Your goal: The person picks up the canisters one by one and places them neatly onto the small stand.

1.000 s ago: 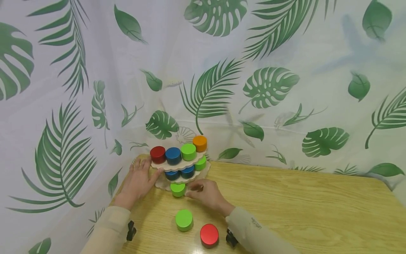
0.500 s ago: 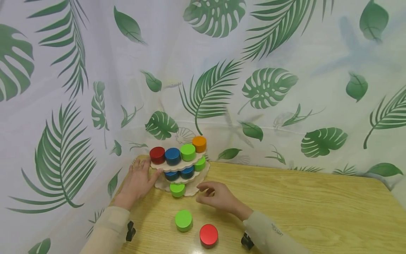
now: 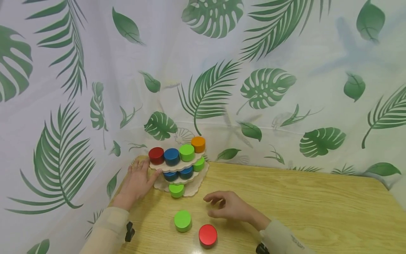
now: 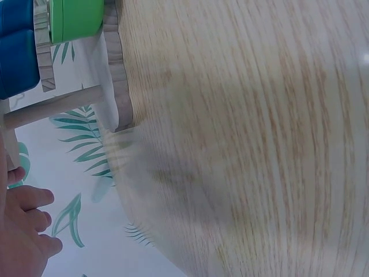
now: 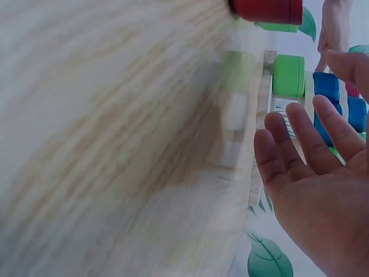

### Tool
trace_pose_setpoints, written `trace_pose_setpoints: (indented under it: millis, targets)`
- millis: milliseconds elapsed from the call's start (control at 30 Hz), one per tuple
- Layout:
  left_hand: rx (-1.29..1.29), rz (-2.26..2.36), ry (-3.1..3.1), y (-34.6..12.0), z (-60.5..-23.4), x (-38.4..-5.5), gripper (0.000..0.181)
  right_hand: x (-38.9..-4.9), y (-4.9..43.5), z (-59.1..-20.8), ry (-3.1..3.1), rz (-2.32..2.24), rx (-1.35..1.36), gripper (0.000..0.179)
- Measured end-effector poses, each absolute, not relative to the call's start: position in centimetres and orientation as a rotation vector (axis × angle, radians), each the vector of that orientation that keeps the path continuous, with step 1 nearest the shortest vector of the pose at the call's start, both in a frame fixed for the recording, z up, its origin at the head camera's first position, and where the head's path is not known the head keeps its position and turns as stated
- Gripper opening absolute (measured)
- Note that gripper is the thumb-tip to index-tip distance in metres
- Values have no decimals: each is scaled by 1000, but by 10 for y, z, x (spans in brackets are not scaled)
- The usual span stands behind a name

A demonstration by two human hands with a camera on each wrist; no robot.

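Observation:
A pale wooden tiered stand [image 3: 196, 185] with scalloped shelves stands at the table's far left corner. Dark red [image 3: 156, 156], blue [image 3: 172, 157], green [image 3: 187, 152] and orange [image 3: 198, 144] short round canisters line its top tier. Blue and green ones fill the middle tier, and one green canister [image 3: 176, 190] sits on the base. My left hand [image 3: 136, 183] rests beside the stand, thumb touching the top tier's edge. My right hand [image 3: 229, 206] hovers right of the base, fingers loosely bent and holding nothing; its palm [image 5: 328, 208] shows bare in the right wrist view.
A loose green canister [image 3: 183, 221] and a bright red canister [image 3: 208, 235] stand on the wooden table [image 3: 311, 208] in front of the stand. A leaf-printed curtain [image 3: 215, 53] hangs close behind and to the left.
My right hand has drawn back from the green canister on the base, moving right and toward me, its fingers spreading. My left hand stays against the stand.

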State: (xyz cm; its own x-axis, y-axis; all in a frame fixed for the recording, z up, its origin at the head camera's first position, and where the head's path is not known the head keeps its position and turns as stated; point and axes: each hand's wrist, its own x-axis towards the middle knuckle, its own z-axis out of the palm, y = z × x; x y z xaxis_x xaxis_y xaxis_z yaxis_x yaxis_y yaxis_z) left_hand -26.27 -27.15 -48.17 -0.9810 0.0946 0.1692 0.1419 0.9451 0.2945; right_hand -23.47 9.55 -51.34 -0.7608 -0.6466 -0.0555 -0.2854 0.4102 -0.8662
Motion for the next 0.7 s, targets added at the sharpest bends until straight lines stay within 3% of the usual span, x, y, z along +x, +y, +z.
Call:
trace_pose_setpoints:
  millis: [700]
  targets:
    - [-162,-445,-2964,-273,-482,-263,85,-200,112,-512,2136,-1259,-767,54]
